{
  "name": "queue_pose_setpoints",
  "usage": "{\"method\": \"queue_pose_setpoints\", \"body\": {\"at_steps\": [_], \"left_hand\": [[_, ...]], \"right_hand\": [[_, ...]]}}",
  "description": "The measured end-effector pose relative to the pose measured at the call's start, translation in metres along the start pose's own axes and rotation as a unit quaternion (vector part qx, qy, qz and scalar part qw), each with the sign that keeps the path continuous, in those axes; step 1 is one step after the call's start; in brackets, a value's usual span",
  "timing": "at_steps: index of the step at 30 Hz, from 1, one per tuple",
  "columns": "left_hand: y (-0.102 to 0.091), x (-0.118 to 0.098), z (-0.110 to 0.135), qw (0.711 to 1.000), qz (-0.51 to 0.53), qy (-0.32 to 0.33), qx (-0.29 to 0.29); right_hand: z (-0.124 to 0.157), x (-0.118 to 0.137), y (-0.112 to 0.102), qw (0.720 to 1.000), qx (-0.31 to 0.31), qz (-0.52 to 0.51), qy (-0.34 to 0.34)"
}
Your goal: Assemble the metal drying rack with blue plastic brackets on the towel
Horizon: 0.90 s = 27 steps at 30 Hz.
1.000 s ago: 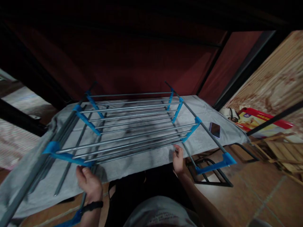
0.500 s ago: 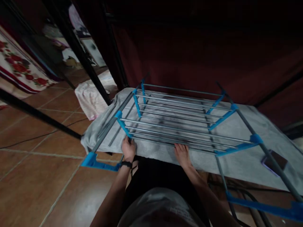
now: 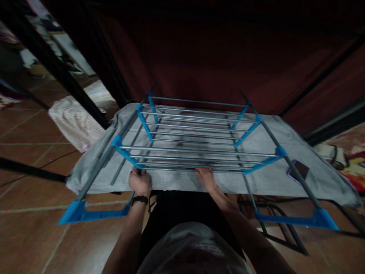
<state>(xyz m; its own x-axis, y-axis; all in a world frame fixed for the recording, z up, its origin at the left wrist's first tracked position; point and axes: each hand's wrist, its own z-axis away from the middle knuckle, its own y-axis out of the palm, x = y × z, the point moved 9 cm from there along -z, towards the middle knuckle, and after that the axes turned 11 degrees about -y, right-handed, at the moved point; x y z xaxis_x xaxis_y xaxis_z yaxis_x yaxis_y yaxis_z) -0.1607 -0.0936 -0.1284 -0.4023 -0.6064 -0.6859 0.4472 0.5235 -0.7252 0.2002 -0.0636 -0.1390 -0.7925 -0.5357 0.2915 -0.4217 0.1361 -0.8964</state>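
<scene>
A metal rack (image 3: 196,137) with grey rods and blue plastic joints lies on a grey cloth (image 3: 273,179) over a low surface. My left hand (image 3: 138,182), with a dark band at the wrist, is closed around the near left end of the rack by a blue joint. My right hand (image 3: 207,179) rests on the nearest rod at the middle, fingers bent over it. A dark phone (image 3: 297,169) lies on the cloth at the right, under a side rod.
Dark red fabric hangs behind the rack. Black poles cross at the left above a tiled floor. A pale striped cloth (image 3: 74,120) lies on the floor at the left. A black wire frame (image 3: 281,232) sits on the floor at the right.
The view swung left, then partly back right. My left hand went from below the rack's left corner up to its near left joint. My right hand stayed on the near rod.
</scene>
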Motion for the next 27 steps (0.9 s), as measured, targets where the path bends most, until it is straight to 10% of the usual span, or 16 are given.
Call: {"method": "queue_pose_setpoints", "body": {"at_steps": [7,10,17,27], "left_hand": [[-0.002,-0.005,-0.009,0.998,0.055,0.013,-0.012],[-0.003,-0.008,-0.011,0.996,0.084,0.011,-0.007],[0.006,-0.006,-0.024,0.993,0.118,0.0,0.004],[0.011,-0.003,-0.034,0.97,0.241,-0.007,0.04]], "right_hand": [[0.004,0.005,-0.017,0.999,-0.032,-0.005,0.012],[0.033,-0.005,-0.04,0.986,-0.148,-0.067,0.044],[0.158,-0.103,-0.096,0.831,-0.455,-0.117,0.299],[0.142,-0.188,-0.129,0.764,-0.474,-0.299,0.319]]}}
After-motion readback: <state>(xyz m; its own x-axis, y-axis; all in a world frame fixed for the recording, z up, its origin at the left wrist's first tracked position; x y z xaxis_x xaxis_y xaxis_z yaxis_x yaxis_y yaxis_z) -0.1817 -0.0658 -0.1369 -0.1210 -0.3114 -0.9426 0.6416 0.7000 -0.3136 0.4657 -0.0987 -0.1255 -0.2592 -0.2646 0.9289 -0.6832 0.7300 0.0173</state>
